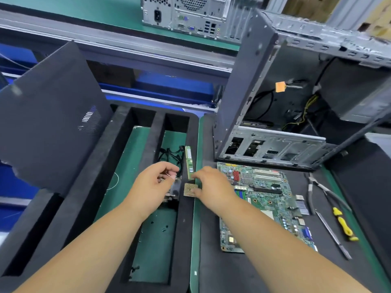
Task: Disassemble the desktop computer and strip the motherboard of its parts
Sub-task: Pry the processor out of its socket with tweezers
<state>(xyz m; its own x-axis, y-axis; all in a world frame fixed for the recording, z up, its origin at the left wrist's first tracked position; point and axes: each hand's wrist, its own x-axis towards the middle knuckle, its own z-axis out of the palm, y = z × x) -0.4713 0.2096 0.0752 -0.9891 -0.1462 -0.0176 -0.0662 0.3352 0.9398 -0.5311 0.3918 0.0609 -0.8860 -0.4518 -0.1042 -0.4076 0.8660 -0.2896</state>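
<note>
The green motherboard [266,199] lies flat on the black mat at the right, in front of the open computer case [273,142]. My right hand [213,187] pinches a small square CPU chip [189,189] by its edge, over the wall of the black foam tray [188,229]. My left hand [156,182] is curled, with its fingertips pinched on the top of a dark finned heatsink [172,195] that sits in the tray's right compartment. A green RAM stick [189,161] stands on edge in that compartment beside a bundle of black cables [171,155].
A dark side panel [48,115] leans at the left over the tray. Pliers [317,191], a yellow-handled screwdriver [343,225] and a thin metal pry tool [332,235] lie right of the motherboard. A second computer [190,15] stands on the back shelf.
</note>
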